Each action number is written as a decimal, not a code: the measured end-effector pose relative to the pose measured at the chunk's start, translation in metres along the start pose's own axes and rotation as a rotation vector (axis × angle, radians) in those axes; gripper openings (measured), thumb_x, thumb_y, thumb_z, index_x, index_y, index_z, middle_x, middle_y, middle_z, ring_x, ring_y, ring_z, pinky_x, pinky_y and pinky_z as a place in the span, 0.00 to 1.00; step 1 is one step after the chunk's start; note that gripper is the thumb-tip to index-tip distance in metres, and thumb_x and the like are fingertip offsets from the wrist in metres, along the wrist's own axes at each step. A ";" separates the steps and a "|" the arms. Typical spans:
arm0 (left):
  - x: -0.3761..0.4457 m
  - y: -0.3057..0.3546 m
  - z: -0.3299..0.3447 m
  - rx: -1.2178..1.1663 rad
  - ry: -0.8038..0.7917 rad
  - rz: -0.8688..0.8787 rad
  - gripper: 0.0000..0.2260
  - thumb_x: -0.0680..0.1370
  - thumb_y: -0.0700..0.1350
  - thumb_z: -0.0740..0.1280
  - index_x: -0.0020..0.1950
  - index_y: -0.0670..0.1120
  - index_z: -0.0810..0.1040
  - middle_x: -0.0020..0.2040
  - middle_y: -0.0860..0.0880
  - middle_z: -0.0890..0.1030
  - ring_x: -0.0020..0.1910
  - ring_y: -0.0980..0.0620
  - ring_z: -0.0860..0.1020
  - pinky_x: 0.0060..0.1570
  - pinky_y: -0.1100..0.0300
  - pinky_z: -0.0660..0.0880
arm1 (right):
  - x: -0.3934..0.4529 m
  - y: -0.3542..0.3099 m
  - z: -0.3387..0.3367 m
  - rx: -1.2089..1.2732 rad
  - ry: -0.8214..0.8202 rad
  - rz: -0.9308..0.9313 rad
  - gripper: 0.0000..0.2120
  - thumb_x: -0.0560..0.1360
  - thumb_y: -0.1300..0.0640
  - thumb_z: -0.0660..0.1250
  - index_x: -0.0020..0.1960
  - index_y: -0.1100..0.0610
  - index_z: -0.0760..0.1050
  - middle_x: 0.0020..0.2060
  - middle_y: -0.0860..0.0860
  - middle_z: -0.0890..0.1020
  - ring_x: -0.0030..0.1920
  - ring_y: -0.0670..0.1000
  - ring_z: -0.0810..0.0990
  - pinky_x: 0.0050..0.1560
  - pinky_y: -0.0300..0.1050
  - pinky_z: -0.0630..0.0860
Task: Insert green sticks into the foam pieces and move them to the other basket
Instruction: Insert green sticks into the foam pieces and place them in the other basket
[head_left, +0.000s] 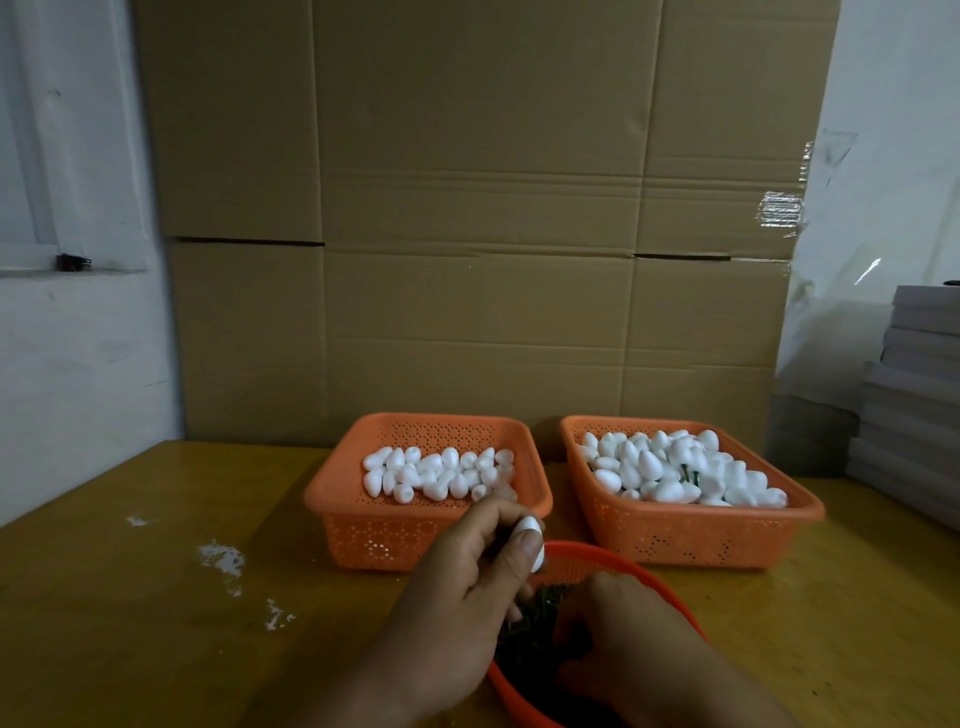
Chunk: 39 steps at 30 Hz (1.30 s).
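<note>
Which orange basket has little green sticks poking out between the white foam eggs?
The right square basket, heaped fuller. Dark green sticks show among its foam pieces. The left square basket shows only plain white ones.

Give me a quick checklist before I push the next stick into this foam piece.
1. Foam piece held: ok, left hand pinches it above the round basket.
2. Stick picked: cannot tell, right hand is down in the green sticks, fingers hidden.
3. Supply: ok, left basket holds plain foam pieces.
4. Drop-off: ok, right basket is open-topped but piled high.
5. Path between them: ok, nothing in the way.
</note>
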<state>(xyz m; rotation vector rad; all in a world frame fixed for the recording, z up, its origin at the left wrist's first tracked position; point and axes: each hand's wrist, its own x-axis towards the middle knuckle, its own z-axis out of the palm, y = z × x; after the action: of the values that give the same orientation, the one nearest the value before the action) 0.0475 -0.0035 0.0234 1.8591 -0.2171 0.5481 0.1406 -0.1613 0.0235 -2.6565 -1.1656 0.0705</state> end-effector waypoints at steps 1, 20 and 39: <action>0.000 0.000 0.000 -0.011 0.006 -0.003 0.08 0.80 0.59 0.61 0.51 0.59 0.78 0.45 0.50 0.82 0.42 0.53 0.80 0.44 0.58 0.79 | 0.000 0.001 0.000 0.003 0.000 0.005 0.05 0.69 0.49 0.73 0.45 0.48 0.83 0.43 0.44 0.84 0.45 0.44 0.82 0.48 0.41 0.79; 0.001 0.007 0.004 -0.431 0.094 -0.249 0.15 0.75 0.52 0.67 0.50 0.40 0.78 0.42 0.38 0.84 0.34 0.47 0.80 0.32 0.60 0.75 | -0.011 0.001 -0.003 0.211 0.268 -0.054 0.10 0.68 0.50 0.66 0.34 0.57 0.76 0.28 0.50 0.77 0.32 0.49 0.75 0.33 0.40 0.69; 0.001 0.010 0.006 -0.484 0.148 -0.300 0.11 0.74 0.53 0.67 0.47 0.46 0.82 0.39 0.38 0.83 0.32 0.48 0.78 0.29 0.61 0.73 | -0.021 -0.006 -0.021 1.196 0.060 0.035 0.11 0.77 0.64 0.65 0.43 0.59 0.86 0.24 0.54 0.75 0.21 0.45 0.65 0.20 0.36 0.59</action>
<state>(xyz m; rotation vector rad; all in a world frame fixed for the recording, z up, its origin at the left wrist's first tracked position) 0.0456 -0.0127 0.0308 1.3426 0.0301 0.3807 0.1251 -0.1765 0.0445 -1.5872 -0.6830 0.5072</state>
